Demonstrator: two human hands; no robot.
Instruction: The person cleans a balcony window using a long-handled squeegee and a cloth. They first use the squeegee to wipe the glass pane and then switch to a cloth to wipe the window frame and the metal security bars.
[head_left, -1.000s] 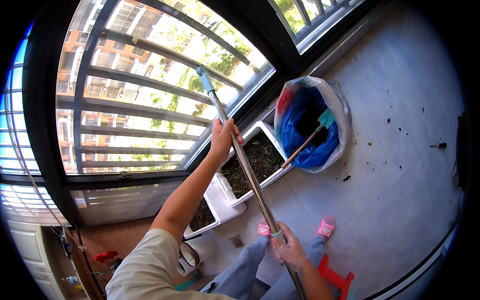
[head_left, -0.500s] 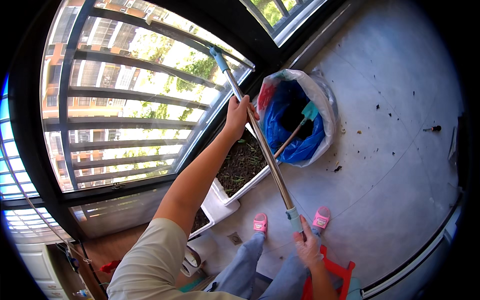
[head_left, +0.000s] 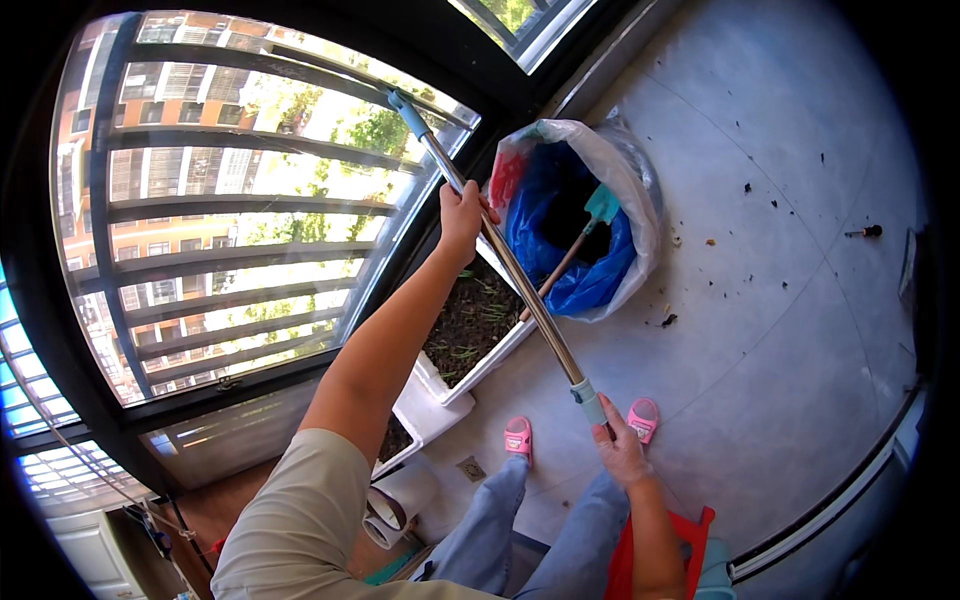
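Left hand and right hand hold the pole; dipping it could knock the shovel from the bag. I can't tell if they touch.

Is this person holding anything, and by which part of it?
Yes, a long metal pole: the left hand grips it below the pale-blue top fitting; the right hand grips farther down, at the pale-blue lower collar.
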